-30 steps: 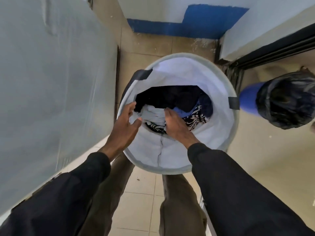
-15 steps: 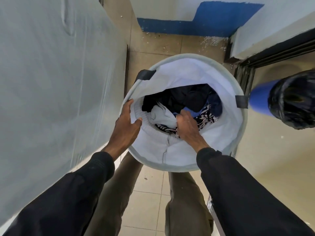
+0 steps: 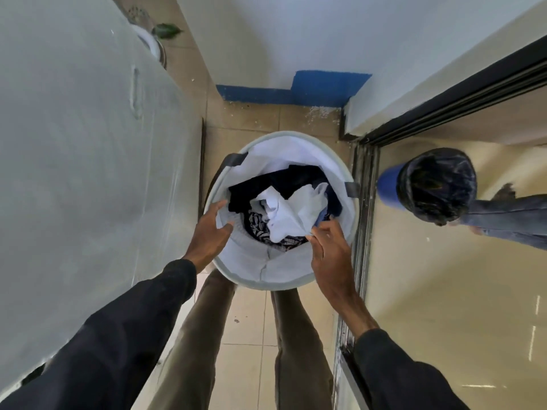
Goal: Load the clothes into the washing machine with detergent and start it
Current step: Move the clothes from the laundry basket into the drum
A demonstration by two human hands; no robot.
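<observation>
Head view, looking straight down: my left hand (image 3: 210, 233) is spread open on the near-left rim of the laundry basket (image 3: 322, 149), thumb just inside the liner, steadying it and closed on nothing. My right hand (image 3: 328, 247) is pinching the near corner of the white garment (image 3: 291, 213), fingertips closed on the cloth at the basket's right side. That white piece sits on top of the pile, with a dark garment (image 3: 275, 183) behind it and a black-and-white patterned cloth (image 3: 260, 229) beneath.

I judge this to be the very first step: getting the clothes out of the basket. Nothing is loaded, and I see no detergent here. The pale grey surface (image 3: 88, 158) filling my left side may be the washing machine, but I cannot tell; no lid or door shows.

Next move, as I read it: lift the white garment clear of the rim without dragging the patterned cloth along, so I need a fuller grab than this pinch.

Room is tight. The basket stands on tiled floor between the grey surface and a sliding-door track (image 3: 362, 202) on my right, my legs touching its near side. A blue bin with a black liner (image 3: 435, 184) sits beyond the track. Straight up is the free way out.
</observation>
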